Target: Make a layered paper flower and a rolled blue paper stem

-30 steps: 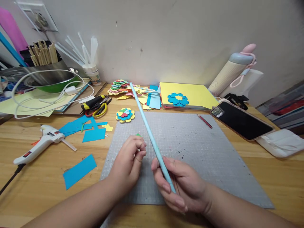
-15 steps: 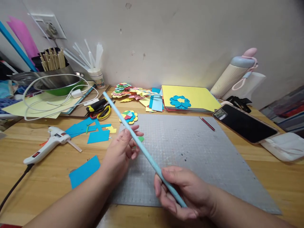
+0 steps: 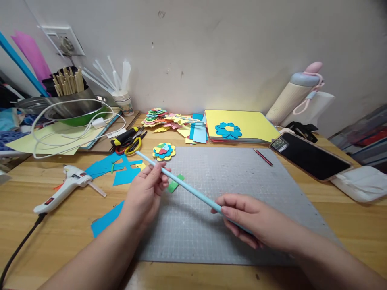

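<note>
A thin light-blue rolled paper stick slants across the view above the grey cutting mat. Near its far end, my left hand pinches it between thumb and fingers. My right hand is wrapped round the lower part, hiding most of that end. Under the stick, by my left fingers, lies a small green paper piece. A layered paper flower in yellow, blue and other colours rests at the mat's far left corner.
Left are a hot glue gun, blue paper scraps, yellow-handled scissors and a pot of wooden sticks. Behind the mat, a blue paper flower lies on yellow paper. Right are a pencil, phone and bottle.
The stick has tilted flatter, its far end dropping. My right hand has moved up and right and turned knuckles upward; my left hand has shifted slightly left. The green paper is more exposed.
</note>
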Demonstrator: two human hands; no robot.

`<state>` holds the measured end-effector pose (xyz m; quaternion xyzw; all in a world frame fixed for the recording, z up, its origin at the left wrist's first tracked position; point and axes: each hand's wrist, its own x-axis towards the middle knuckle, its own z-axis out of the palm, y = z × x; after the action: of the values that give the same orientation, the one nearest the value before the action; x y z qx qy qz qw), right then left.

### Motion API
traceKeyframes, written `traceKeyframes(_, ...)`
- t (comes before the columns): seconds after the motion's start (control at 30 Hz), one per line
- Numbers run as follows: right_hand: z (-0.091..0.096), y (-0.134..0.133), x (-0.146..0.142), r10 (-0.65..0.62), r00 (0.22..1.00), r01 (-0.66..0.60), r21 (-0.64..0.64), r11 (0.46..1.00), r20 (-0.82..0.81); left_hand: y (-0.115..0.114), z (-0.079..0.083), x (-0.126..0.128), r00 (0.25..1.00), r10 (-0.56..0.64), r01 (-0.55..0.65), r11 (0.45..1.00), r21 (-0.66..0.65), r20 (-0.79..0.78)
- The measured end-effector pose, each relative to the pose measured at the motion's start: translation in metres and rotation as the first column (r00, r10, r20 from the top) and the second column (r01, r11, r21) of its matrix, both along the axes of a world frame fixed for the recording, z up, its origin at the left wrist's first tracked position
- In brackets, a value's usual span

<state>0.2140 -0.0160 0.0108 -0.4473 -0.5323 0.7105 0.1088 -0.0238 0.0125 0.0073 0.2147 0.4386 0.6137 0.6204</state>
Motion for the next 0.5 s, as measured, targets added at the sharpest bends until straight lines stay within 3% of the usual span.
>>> traceKeyframes(0.13,0.007,-0.007,0.018,0.046,0.994,-0.053,0.063,0.997,0.103,0.001,-0.001,-0.001,0.999,-0.031,0.032,0.999,-0.013,0.022)
traceKeyframes(0.3,0.001,-0.008,0.029,0.047,0.985,-0.059,0.068,0.996,0.164,-0.003,-0.009,0.005,0.996,-0.080,0.082,0.995,-0.060,0.034)
traceKeyframes(0.5,-0.008,-0.002,0.044,0.070,0.984,-0.082,0.070,0.994,0.164,0.004,-0.007,0.000,0.999,0.043,-0.044,0.997,-0.061,-0.009)
